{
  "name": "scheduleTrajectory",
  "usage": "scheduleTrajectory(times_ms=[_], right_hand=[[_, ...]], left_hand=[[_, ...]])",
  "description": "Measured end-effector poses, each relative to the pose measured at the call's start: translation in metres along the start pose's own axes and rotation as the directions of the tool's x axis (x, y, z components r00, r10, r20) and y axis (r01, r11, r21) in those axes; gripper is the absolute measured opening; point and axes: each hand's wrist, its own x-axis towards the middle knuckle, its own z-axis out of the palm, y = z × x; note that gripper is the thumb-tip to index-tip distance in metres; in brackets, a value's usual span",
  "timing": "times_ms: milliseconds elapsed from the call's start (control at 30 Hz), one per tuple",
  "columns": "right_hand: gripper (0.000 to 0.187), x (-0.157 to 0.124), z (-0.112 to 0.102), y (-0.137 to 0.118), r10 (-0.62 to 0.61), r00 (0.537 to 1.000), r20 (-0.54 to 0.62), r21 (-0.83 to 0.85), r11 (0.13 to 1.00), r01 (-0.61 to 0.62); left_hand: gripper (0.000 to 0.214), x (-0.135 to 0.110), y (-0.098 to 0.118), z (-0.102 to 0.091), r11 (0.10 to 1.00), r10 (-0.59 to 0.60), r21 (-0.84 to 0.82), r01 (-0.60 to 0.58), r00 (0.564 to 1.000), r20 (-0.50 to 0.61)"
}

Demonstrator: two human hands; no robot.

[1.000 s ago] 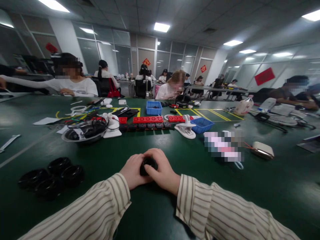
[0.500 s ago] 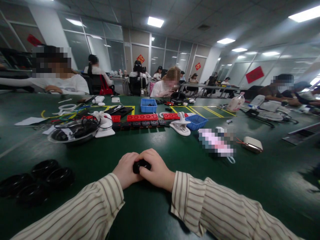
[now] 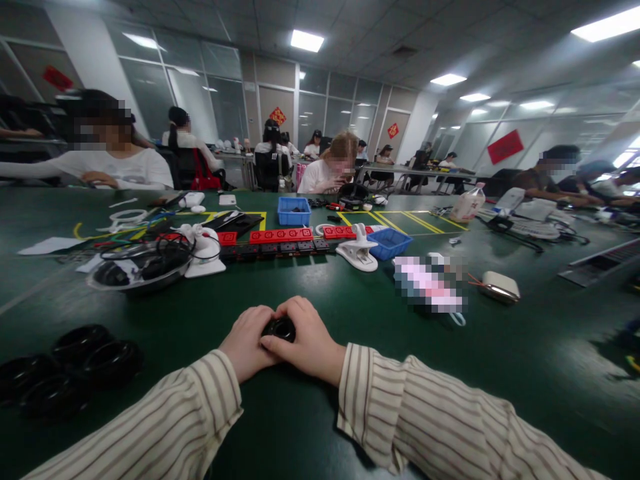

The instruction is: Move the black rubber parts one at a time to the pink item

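In front of me, close above or on the green table, a glossy black ring (image 3: 271, 328) sits between my two hands, its hole turned partly up. My left hand (image 3: 245, 341) is curled around the ring's left side. Wrapped about its right side is my right hand (image 3: 311, 341), thumb along the near edge and fingers over the far edge. The fingertips of both hands meet, and they hide much of the ring. Several similar black rings (image 3: 116, 379) lie grouped at the lower left.
Beyond my hands stand a bowl of dark parts (image 3: 135, 283), a white clip base (image 3: 357, 255), red socket strips (image 3: 281, 236) and blue trays (image 3: 294, 215). A cream-coloured case (image 3: 501, 285) lies to the right. People sit across the table and farther back.
The ring has tipped a little, so its hole shows more clearly. Both hands keep their hold, with a slight shift of the fingers. The whole view has moved slightly.
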Motion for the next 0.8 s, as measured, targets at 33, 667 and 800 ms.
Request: scheduleTrajectory(times_ms=[33,667,800], right_hand=[[0.026,0.0006,0.0004,0.0001,-0.003,1.000,0.003,0.002,1.000,0.003],[0.029,-0.0038,0.0000,-0.0004,-0.071,0.996,-0.057,0.006,0.997,0.071],[0.025,-0.0044,0.0042,0.0001,-0.045,0.995,-0.092,-0.074,0.997,0.038]], left_hand=[[0.032,0.0002,0.0004,-0.0003,1.000,-0.001,0.001,0.001,1.000,0.001],[0.047,-0.0027,-0.0022,0.0030,0.995,0.091,-0.028,-0.094,0.991,-0.097],[0.033,-0.0027,0.0013,0.0022,0.996,0.090,0.011,-0.089,0.989,-0.118]])
